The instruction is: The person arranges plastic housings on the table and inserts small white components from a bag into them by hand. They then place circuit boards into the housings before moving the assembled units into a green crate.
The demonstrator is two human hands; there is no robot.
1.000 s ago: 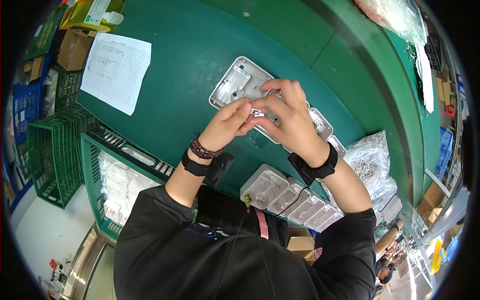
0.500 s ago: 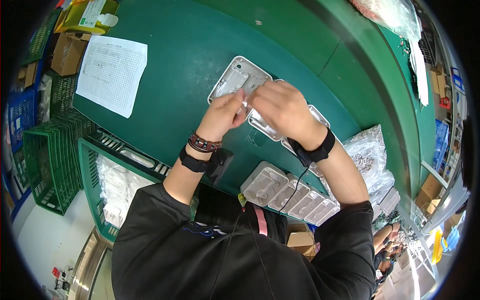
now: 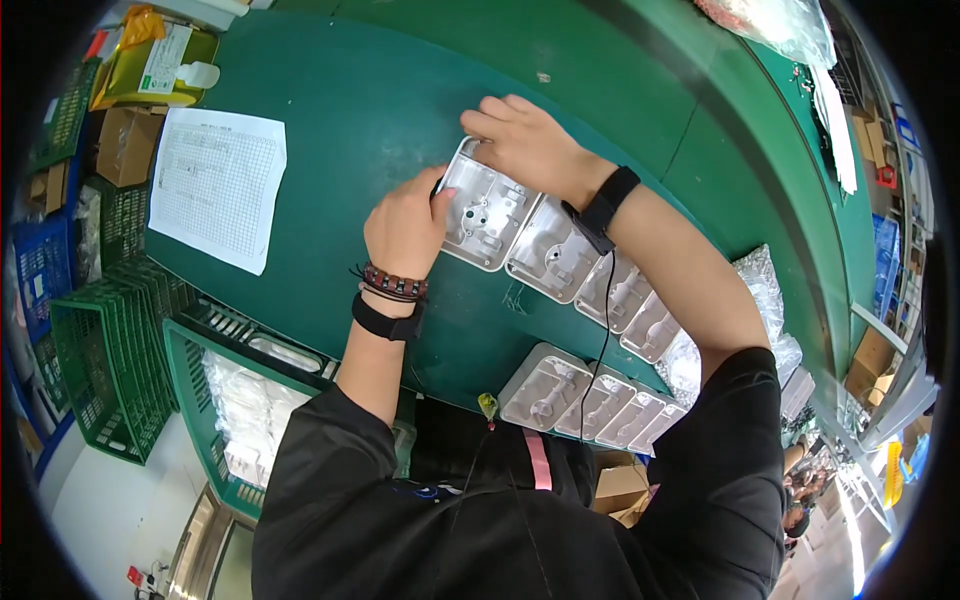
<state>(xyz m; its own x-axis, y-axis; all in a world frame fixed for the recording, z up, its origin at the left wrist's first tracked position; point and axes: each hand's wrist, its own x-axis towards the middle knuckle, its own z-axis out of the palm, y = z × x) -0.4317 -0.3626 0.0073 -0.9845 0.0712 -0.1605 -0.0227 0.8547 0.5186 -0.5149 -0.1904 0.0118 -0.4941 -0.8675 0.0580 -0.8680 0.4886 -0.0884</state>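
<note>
A pale grey plastic housing [image 3: 478,222], shallow and open-topped, lies on the green table with round bosses and ribs showing inside. My left hand [image 3: 405,228] is closed on its left edge, the thumb over the rim and a small dark bit by the fingertips. Across the far edge, my right hand [image 3: 525,145] is curled round the rim and covers the upper corner; its fingertips are partly hidden. Touching this housing on the right stands a second housing [image 3: 548,250], in a row with others like it.
Nearer me is another row of grey housings [image 3: 545,385]. A gridded paper sheet [image 3: 218,185] lies at the left. Below it stands a green crate [image 3: 190,385] with white bagged items. Clear plastic bags [image 3: 762,290] lie at the right. A thin black cable [image 3: 604,340] hangs from my right wristband.
My hands, earlier together with a small pale piece between the fingers, have parted to the housing's left and far edges. That piece is out of sight. The view has shifted slightly.
</note>
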